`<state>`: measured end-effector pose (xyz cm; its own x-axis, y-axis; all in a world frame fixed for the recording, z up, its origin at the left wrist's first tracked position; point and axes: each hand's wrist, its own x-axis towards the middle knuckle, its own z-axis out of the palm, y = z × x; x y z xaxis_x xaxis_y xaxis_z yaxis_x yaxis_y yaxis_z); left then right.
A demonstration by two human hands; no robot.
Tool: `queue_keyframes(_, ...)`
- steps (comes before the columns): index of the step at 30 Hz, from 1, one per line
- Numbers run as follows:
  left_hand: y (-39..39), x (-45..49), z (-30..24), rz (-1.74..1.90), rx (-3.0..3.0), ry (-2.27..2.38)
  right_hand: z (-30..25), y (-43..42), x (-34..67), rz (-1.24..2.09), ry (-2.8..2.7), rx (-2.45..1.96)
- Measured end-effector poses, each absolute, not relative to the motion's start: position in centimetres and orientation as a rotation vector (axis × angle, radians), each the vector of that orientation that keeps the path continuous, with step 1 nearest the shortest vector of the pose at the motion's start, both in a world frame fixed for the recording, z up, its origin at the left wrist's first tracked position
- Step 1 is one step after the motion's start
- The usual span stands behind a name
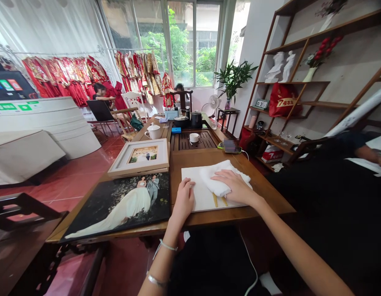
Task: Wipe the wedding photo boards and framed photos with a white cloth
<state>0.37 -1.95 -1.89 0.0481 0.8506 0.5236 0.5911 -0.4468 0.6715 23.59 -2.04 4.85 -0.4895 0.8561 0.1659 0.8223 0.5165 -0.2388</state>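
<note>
A white board [201, 197] lies flat on the wooden table [264, 197] in front of me. My left hand [183, 200] rests on its left edge with the fingers curled down on it. My right hand [235, 185] lies flat, fingers stretched, pressing a folded white cloth [219, 172] on the board. Left of the board lies a large dark wedding photo print [122, 203], and behind it a framed photo [141, 156] stacked on another frame.
A tea tray [190, 142] with a white cup [194, 137], teapot [153, 130] and dark kettle [196, 118] sits farther back. A phone [230, 146] lies near the right edge. Shelves [301, 82] stand right; a seated person in dark clothes [347, 164] is beside me. Red garments [70, 78] hang behind.
</note>
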Motion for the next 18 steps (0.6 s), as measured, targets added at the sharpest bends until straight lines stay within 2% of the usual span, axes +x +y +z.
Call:
queue_keyframes(9, -1.9, 0.4, -1.9, 1.359, 2.044, 1.459, 5.6, 2.0, 19.4, 0.162, -2.505, -1.499)
queue_keyframes(18, -2.4, 0.6, -0.3, 1.342, 1.945, 1.441, 5.2, -3.0, 19.1, 0.130, -2.621, -1.256)
